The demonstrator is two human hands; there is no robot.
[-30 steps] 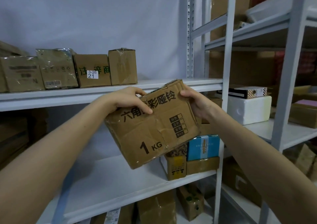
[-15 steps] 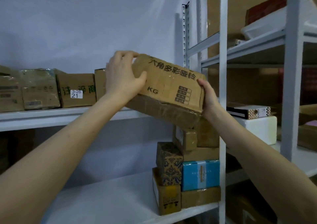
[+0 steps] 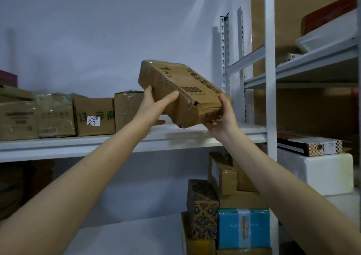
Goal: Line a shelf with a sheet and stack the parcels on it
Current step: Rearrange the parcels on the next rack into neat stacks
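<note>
A worn brown cardboard parcel with black print and a "1 KG" mark is held tilted above the right end of the white upper shelf. My left hand grips its near left side, thumb on the face and fingers underneath. My right hand cups its lower right corner from below. A row of several brown parcels stands on the same shelf to the left, one labelled "3-26 21". I cannot make out a lining sheet on the shelf.
Below, on the lower shelf, sits a stack of small boxes, among them a blue one and a patterned one. A white upright post borders the shelf at right. Beyond it a second rack holds a white foam box.
Both hands have raised the parcel from chest height up to the upper shelf's level. It has turned, so its printed face now points upward and away.
</note>
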